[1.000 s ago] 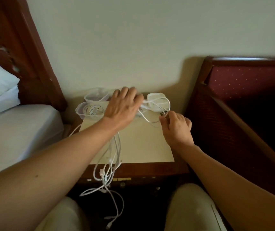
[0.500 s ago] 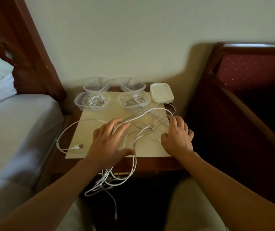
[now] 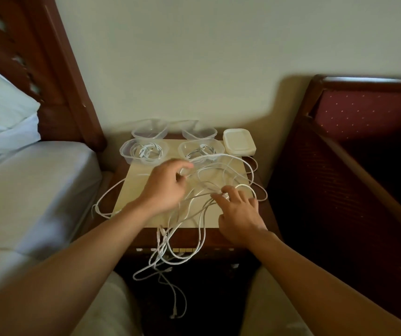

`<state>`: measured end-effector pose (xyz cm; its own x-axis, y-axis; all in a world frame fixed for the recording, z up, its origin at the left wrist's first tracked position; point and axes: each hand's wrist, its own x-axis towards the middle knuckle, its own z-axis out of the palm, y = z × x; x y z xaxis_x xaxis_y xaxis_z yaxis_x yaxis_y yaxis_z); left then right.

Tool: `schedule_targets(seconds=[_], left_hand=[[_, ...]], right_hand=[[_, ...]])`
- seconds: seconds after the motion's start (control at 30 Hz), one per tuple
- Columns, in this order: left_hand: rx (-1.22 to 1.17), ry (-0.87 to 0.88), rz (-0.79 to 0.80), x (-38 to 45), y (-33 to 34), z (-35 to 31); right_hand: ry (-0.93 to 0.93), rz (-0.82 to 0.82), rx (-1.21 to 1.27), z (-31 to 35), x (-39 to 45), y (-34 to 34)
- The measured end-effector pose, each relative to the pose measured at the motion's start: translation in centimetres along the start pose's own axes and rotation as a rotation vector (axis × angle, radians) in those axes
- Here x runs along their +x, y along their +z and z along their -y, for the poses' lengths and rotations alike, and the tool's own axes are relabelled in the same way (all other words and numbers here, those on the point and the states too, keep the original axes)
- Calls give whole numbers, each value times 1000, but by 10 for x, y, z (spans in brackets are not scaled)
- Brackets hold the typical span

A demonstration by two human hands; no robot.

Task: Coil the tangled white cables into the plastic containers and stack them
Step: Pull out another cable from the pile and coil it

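Best done by finding one free end in the tangled white cables [image 3: 209,190] and drawing a single strand clear before any coiling, not by lifting the whole knot; loops hanging off the front edge of the small wooden bedside table [image 3: 271,212] likely to snag if pulled fast. Then winding that strand into a flat ring small enough for one of the clear plastic containers. Left hand [image 3: 163,187] over the middle of the tangle, fingers [image 3: 182,166] curled, thumb and forefinger apparently pinching a pale plug or strand at their tips; grip partly hidden, so not certain. Right hand [image 3: 239,214] just to the right of it, fingers [image 3: 229,191] spread fairly wide and laid among the strands, touching them, seemingly holding them down rather than gripping. Beyond the left fingertips, two clear plastic containers already holding coiled cable [image 3: 144,151] and [image 3: 201,149], the right one just past the fingertips; behind those, two empty clear containers [image 3: 149,128]. Beyond the right fingertips, a stack of flat white square lids [image 3: 238,141]. Two containers left to fill, stacking not begun.
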<state>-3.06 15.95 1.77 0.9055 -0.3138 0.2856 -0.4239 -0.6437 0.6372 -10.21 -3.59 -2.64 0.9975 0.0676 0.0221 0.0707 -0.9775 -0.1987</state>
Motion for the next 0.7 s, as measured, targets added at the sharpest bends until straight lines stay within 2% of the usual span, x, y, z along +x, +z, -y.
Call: schedule_targets(seconds=[0.17,0.37,0.47,0.5,0.6,0.63,0.67,0.7], left_hand=[[-277,-65,-263,15,-27,-33],[-597,-15,-655,12,-42,-49],[-631,-80,-590,11,-40,-51],[-604,-97,-525,9,-37,-50],[-535,-121,-343,-1,-25,-48],[-530,-127,-301,-6,-22,-48],[-533,-130,-274,-9,-18,-48],[-542,-132,-263,-12,-15,-48]], right_hand=[[184,196,-158,-4,-8,-1],[293,282,-224,0,-14,-7],[346,267,-89,6,-15,-14],[331,182,21,8,-15,-17],[170,-286,377,17,-19,-28],[98,-365,491,22,-20,-34],[42,-350,595,27,-19,-39],[7,-260,655,30,-17,-43]])
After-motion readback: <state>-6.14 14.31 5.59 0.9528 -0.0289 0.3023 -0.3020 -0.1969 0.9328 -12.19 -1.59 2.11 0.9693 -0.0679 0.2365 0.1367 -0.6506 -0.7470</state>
